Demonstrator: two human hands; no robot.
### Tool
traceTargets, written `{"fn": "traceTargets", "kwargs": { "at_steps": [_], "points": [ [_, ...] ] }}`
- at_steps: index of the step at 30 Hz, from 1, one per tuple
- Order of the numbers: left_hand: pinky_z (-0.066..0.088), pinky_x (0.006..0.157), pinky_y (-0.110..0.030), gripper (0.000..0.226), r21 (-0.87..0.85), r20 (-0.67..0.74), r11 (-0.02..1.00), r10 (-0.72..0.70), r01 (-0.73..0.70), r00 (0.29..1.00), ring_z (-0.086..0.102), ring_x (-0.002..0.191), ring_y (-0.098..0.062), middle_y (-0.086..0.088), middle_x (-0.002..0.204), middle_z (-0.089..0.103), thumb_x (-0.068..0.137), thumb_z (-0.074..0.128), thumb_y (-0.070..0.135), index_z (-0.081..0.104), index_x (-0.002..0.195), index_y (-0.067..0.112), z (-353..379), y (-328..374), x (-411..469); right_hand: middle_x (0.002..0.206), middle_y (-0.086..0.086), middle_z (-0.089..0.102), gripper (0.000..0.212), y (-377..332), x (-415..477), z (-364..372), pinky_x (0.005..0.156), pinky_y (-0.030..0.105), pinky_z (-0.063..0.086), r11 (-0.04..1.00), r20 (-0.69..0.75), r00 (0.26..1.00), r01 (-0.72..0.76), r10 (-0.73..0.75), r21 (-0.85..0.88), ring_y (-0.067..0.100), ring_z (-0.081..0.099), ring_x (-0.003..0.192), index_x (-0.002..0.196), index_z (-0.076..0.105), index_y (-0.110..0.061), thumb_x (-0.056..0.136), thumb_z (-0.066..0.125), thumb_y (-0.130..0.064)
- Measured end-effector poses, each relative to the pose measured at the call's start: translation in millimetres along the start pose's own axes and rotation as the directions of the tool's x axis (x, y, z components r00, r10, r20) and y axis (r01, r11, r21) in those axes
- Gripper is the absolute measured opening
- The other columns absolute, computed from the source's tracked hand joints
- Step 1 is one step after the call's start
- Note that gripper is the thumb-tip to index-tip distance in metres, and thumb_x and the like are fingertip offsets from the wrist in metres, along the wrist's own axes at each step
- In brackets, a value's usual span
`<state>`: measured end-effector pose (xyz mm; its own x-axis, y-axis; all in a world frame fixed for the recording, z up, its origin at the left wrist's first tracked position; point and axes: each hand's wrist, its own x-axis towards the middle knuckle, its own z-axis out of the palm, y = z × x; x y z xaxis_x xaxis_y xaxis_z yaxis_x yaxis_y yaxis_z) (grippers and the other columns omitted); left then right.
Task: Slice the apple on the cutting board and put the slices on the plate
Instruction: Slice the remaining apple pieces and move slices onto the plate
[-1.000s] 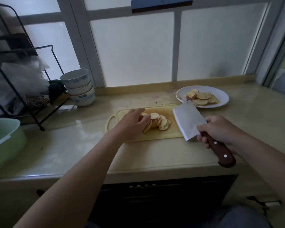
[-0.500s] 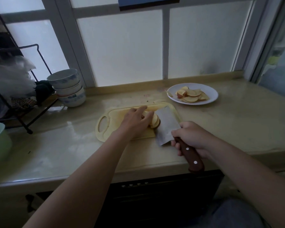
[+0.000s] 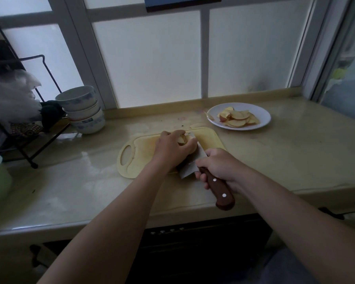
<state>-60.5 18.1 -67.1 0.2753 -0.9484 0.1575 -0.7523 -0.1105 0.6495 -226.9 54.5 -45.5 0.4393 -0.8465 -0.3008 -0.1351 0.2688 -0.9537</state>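
The left hand (image 3: 173,147) hides most apple slices (image 3: 181,139), seemingly against the cleaver (image 3: 190,168).

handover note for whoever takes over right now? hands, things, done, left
Left grip: curled round the stack of apple slices on the cutting board.
Right grip: holds the cleaver by its handle, blade against the stack.
Done: plated slices lie on the plate; the apple on the board looks fully cut.
Left: move the stack to the plate, likely using the blade.
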Motion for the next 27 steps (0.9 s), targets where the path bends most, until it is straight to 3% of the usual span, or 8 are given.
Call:
{"fn": "traceTargets", "kwargs": {
  "at_steps": [12, 18, 27],
  "points": [
    [0.044, 0.108, -0.047, 0.06, 0.031, -0.016, 0.997, 0.072, -0.071, 0.997, 0.047, 0.127, -0.032, -0.009, 0.131, 0.051, 0.085, 0.062, 0.064, 0.06, 0.136, 0.033, -3.1, 36.4, 26.2, 0.069, 0.015, 0.055, 0.005, -22.9, -2.9, -22.5, 0.038, 0.024, 0.046, 0.992, -0.034, 0.999, 0.044, -0.04, 0.118, 0.012, 0.05, 0.041, 0.102, 0.05, -0.007, 0.105, 0.051, -0.002],
    [0.043, 0.109, -0.051, 0.068, 0.095, 0.046, 0.981, 0.164, -0.168, 0.985, 0.045, 0.129, -0.035, -0.014, 0.137, 0.049, 0.086, 0.06, 0.069, 0.056, 0.142, 0.032, 14.6, 80.2, 55.7, 0.063, 0.013, 0.057, 0.006, -34.8, 3.4, -63.1, 0.038, 0.023, 0.046, 0.981, -0.11, 0.99, 0.104, -0.087, 0.163, 0.012, 0.05, 0.041, 0.1, 0.054, -0.006, 0.104, 0.053, -0.003],
    [0.035, 0.114, -0.042, 0.065, 0.137, 0.087, 0.949, 0.273, -0.283, 0.958, 0.044, 0.132, -0.034, -0.013, 0.136, 0.051, 0.085, 0.063, 0.068, 0.057, 0.139, 0.032, 70.6, 155.5, 123.2, 0.055, 0.009, 0.057, 0.017, -54.5, 34.9, -146.9, 0.037, 0.022, 0.045, 0.97, -0.226, 0.967, 0.162, -0.119, 0.184, 0.013, 0.048, 0.04, 0.089, 0.054, -0.009, 0.103, 0.052, 0.0]
  ]
}}
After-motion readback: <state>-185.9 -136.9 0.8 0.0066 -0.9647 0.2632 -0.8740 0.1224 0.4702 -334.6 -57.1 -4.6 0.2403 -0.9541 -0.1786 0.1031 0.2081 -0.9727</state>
